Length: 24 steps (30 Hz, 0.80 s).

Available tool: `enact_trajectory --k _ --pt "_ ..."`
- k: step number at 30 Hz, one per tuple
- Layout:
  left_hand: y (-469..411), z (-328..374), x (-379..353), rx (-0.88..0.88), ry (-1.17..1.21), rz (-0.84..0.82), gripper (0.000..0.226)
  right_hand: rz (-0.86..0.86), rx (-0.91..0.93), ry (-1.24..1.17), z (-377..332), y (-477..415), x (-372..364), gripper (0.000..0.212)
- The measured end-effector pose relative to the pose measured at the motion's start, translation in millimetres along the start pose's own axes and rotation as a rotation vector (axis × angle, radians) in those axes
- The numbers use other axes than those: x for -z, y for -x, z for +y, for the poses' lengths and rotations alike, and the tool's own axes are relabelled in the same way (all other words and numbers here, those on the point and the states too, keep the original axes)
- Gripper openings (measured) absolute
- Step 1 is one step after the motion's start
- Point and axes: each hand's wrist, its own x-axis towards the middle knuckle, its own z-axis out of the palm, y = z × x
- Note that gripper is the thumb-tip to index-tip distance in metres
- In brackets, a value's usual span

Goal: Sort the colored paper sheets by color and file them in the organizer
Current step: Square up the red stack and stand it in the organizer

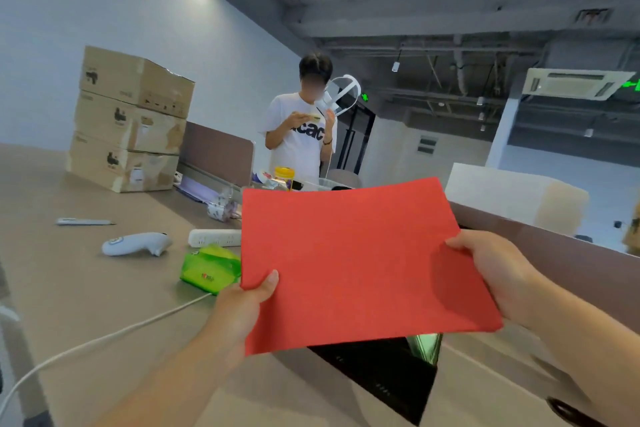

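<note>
A red sheet (349, 263) is held up flat above the counter (69, 288), one hand at each side edge. The left hand (242, 305) pinches the sheet's lower-left edge, thumb on top and the other fingers hidden beneath. The right hand (498, 270) grips the right edge, thumb on the upper face and the fingers curled under the paper. Both hands are closed on the sheet, and it bows slightly between them.

Just below the sheet's near edge, a black organizer (384, 378) sits on the counter, with a green sheet (426, 347) showing in it under the red sheet's lower-right corner. How the organizer's compartments are divided cannot be told.

Left of the sheet lie a green packet (207, 269), a white power strip (213, 237), a white controller (135, 243) and a pen (85, 221). Further left of the sheet, cardboard boxes (131, 121) are stacked. Beyond the sheet's far edge stands a person (298, 135) in a white shirt.
</note>
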Motion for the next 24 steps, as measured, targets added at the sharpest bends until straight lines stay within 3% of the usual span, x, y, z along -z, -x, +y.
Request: enact_trajectory --k 4,9,11,14,17,21,24 --pt "-55.7 26.4 -5.1 0.095 0.056 0.01 0.022 -0.014 0.131 0.226 -85.0 -51.1 -48.6 0.008" --pt "-130.4 38.6 -14.3 -0.073 -0.132 0.121 0.047 -0.047 0.168 0.309 -139.8 -100.0 -104.5 0.009" --pt "-147.1 31.4 -22.6 -0.13 -0.229 0.039 0.052 -0.043 0.135 0.366 -143.4 -110.2 -111.7 0.011" --pt "-156.1 14.0 -41.0 -0.086 -0.501 -0.215 0.049 0.021 0.095 0.459 -142.8 -113.3 -106.1 0.018" --pt "-150.8 -1.5 -61.3 0.144 -0.471 -0.483 0.039 0.052 0.074 0.54 -137.7 -109.3 -96.7 0.024" --pt "-156.8 -7.5 -69.9 0.307 -0.427 -0.537 0.027 0.066 0.062 0.561 -125.8 -113.2 -96.9 0.032" --pt "-167.5 -16.0 -70.6 0.213 -0.464 -0.418 0.041 0.087 0.034 0.51 -118.4 -126.6 -104.2 0.034"
